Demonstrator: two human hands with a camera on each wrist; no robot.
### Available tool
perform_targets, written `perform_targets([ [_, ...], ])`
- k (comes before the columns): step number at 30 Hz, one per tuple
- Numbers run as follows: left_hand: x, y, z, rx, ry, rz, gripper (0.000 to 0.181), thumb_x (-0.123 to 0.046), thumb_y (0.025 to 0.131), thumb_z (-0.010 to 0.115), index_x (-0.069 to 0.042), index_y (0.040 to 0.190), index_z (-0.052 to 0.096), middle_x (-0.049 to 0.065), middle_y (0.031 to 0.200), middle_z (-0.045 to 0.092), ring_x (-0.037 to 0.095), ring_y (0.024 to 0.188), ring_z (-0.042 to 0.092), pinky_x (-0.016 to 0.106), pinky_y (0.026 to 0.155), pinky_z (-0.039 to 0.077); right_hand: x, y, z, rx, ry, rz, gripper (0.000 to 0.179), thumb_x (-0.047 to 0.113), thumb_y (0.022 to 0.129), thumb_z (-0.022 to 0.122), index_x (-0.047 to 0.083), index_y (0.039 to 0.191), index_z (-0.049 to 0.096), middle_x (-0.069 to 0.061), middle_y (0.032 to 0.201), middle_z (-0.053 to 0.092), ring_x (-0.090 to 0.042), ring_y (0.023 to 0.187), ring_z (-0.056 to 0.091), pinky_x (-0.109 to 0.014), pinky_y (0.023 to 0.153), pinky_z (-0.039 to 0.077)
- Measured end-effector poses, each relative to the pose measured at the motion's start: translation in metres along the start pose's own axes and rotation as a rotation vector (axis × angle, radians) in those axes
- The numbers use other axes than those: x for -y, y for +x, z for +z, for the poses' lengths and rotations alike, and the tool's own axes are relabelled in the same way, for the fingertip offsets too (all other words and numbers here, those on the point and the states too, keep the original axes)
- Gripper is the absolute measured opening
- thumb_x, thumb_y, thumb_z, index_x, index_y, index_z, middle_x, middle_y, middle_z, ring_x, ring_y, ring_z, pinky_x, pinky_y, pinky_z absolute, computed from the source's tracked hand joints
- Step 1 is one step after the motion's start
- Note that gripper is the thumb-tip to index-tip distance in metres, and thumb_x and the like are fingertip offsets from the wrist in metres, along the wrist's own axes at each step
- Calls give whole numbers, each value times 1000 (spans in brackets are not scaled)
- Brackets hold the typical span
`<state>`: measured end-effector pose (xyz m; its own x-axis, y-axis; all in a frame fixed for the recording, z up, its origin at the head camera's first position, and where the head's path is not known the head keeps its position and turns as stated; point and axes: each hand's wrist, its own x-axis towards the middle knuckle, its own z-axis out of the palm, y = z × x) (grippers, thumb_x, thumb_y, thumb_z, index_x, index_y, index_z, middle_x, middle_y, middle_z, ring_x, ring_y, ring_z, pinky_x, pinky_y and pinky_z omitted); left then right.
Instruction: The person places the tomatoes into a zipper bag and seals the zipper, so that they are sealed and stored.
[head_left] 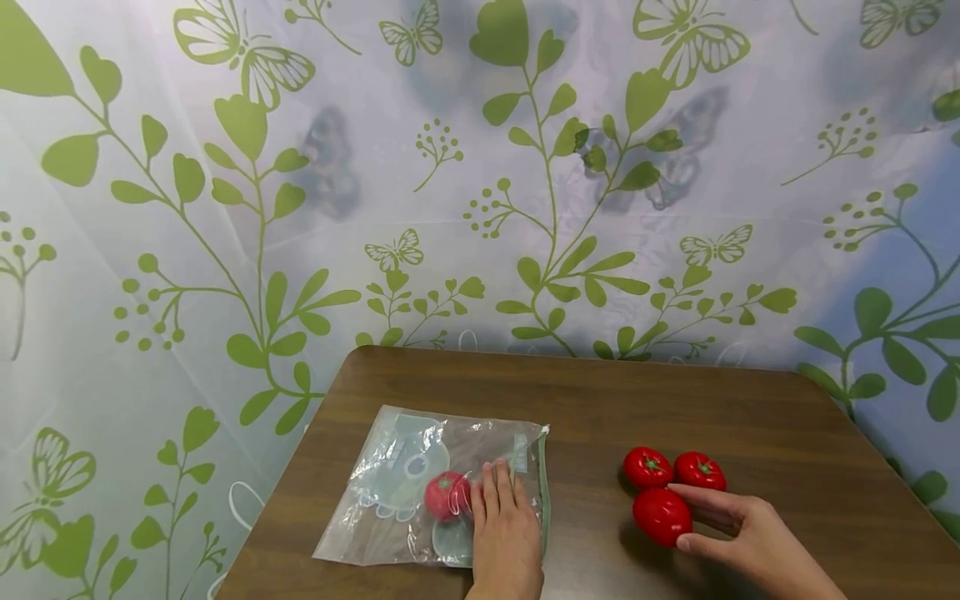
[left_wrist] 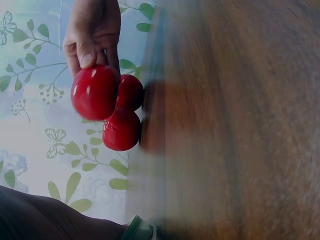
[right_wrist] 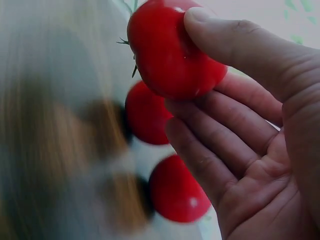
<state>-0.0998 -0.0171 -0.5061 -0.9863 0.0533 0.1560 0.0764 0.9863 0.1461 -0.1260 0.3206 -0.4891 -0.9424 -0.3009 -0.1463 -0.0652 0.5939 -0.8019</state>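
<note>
My right hand (head_left: 742, 533) holds a shiny red tomato (head_left: 662, 517) between thumb and fingers; in the right wrist view that tomato (right_wrist: 172, 55) has its green stem turned away from the palm. Two more red tomatoes, one at the left (head_left: 647, 467) and one at the right (head_left: 700, 472), sit on the table just behind it. A clear zip bag (head_left: 352, 525) with a pale blue-green print and a green closure edge lies flat to the left. One tomato (head_left: 446, 497) shows through its plastic. Over the bag's right part rests my left hand (head_left: 507, 533), fingers straight, beside that tomato.
A brown wood-grain table (head_left: 585, 400) with rounded far corners bears everything. Behind it hangs a pale curtain (head_left: 420, 275) with green leaves and butterflies, down past the table's far edge. Bare tabletop lies between the bag and the loose tomatoes.
</note>
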Motion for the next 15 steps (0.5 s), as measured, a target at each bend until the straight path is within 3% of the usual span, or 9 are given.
perform_targets([
  [8, -1, 1, -1, 25, -3, 0, 108, -22, 57, 105, 1, 152, 59, 24, 168, 47, 45, 159, 41, 62, 130, 34, 21, 21, 23, -9, 86, -100, 63, 25, 94, 88, 4, 150, 65, -27, 148, 66, -6, 119, 76, -34, 94, 66],
  [15, -1, 1, -2, 54, -12, -4, 109, -22, 58, 105, 1, 154, 58, 24, 169, 46, 46, 160, 40, 62, 130, 33, 33, 35, 36, -23, 86, -149, 62, 31, 93, 89, 11, 148, 68, -19, 147, 70, 0, 120, 72, -25, 96, 63],
])
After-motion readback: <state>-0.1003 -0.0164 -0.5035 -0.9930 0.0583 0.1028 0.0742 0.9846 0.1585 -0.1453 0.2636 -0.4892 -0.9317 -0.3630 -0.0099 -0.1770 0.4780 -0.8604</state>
